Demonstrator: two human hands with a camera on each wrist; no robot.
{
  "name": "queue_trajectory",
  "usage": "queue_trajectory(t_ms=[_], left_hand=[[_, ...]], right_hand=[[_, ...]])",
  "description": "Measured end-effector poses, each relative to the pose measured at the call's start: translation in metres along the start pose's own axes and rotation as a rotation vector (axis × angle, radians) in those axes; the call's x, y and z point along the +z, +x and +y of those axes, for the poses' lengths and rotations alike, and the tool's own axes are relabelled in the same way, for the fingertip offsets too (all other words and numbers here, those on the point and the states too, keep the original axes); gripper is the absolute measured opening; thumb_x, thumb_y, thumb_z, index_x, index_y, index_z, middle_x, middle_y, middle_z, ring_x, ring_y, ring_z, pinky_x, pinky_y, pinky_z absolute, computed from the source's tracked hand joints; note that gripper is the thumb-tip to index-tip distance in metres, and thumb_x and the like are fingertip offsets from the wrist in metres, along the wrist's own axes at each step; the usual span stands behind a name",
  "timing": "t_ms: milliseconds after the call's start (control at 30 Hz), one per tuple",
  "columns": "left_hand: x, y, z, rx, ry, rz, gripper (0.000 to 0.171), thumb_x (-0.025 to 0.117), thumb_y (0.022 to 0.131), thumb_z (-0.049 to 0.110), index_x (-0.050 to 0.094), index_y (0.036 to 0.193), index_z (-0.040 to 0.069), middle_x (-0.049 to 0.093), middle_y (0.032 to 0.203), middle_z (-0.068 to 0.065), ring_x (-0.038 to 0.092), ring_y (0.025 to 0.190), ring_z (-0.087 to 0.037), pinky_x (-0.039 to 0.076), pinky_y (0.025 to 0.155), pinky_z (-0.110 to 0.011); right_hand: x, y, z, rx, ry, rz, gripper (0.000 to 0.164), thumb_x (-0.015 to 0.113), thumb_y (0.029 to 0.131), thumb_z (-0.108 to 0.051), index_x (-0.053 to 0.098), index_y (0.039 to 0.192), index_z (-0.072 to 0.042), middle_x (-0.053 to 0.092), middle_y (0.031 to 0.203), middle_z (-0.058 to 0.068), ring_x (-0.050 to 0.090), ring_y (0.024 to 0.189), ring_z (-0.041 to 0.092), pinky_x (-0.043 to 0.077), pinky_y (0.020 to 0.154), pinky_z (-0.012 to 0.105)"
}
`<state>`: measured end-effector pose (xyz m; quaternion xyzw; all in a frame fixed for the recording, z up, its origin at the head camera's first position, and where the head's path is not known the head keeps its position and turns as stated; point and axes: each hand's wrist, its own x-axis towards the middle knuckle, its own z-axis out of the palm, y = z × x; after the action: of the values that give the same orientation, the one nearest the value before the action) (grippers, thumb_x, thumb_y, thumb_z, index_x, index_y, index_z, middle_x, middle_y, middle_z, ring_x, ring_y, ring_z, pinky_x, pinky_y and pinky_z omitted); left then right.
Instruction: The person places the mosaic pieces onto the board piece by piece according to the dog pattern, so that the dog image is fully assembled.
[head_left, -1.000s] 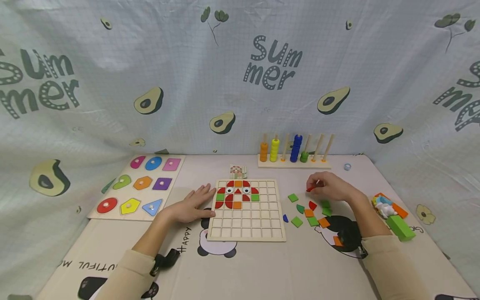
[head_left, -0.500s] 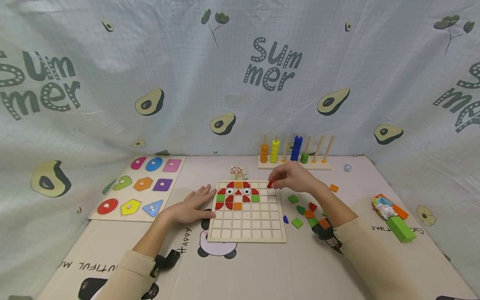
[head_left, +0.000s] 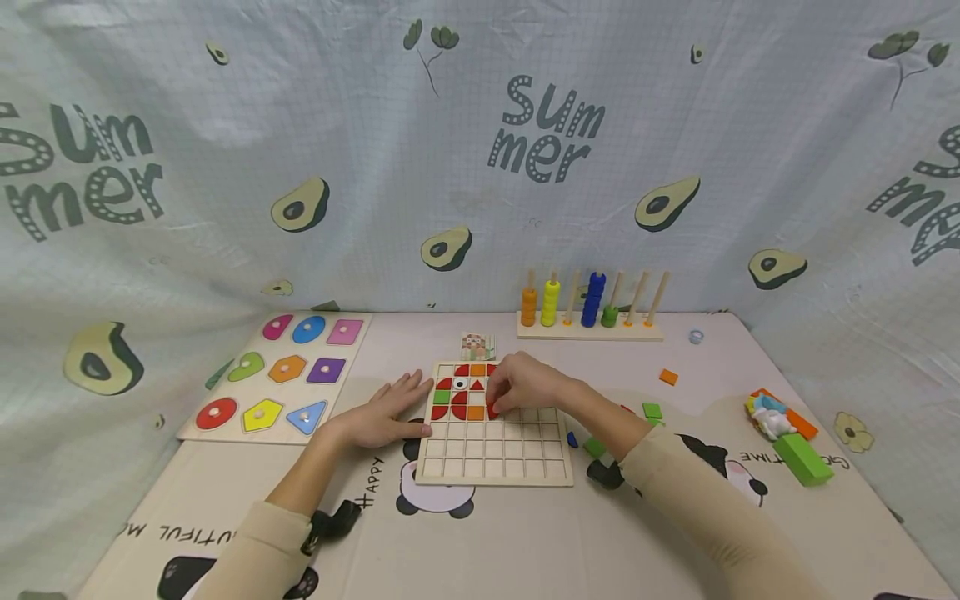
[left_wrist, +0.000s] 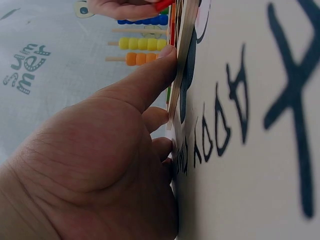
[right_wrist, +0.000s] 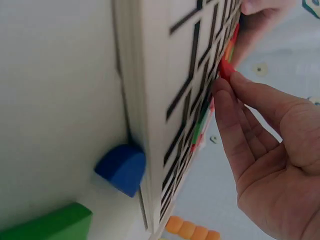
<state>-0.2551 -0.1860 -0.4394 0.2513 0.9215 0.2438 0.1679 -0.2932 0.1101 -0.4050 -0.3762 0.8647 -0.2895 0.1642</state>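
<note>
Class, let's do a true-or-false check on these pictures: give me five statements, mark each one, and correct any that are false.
1. The right hand pinches a red piece. True.
2. The left hand grips a blue piece. False: its thumb touches the edge of the grid board; the blue piece lies beside the board's other side.
3. Every square of the grid board is filled. False: many show bare wood.
4. The bead rack stands beyond the grid board. True.
5. The shape puzzle lies left of the grid board. True.

Held pc (right_wrist: 227,69) red; grid bd (head_left: 493,448) lt beige; backdrop (head_left: 360,258) pale blue, avocado print.
</note>
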Motion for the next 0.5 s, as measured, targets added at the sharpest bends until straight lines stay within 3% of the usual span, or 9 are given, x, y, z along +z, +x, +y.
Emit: queue_trajectory(t_ms=[267, 500], left_hand=[[0.0001, 0.0004, -0.0008, 0.0, 0.003, -0.002, 0.087, 0.059, 0.088, 0.057, 0.017, 0.155, 0.021, 0.004, 0.162, -0.007, -0.005, 0.148, -0.029, -0.001, 0.118, -0.053], [0.0005, 0.0014, -0.0012, 0.004, 0.011, -0.003, 0.087, 0.058, 0.088, 0.057, 0.016, 0.155, 0.021, 0.003, 0.162, -0.007, -0.005, 0.148, -0.028, -0.001, 0.118, -0.052]], right_hand=[[0.0044, -0.0016, 0.0012, -0.024, -0.096, -0.038, 0.018, 0.077, 0.08, -0.006, 0.076, 0.097, -0.01, 0.071, 0.089, -0.004, 0.062, 0.076, 0.004, 0.053, 0.069, 0.022], [0.009, -0.0004, 0.004, -0.03, -0.208, -0.025, 0.018, 0.076, 0.082, -0.012, 0.076, 0.1, -0.015, 0.068, 0.093, -0.009, 0.059, 0.078, 0.001, 0.05, 0.071, 0.019]])
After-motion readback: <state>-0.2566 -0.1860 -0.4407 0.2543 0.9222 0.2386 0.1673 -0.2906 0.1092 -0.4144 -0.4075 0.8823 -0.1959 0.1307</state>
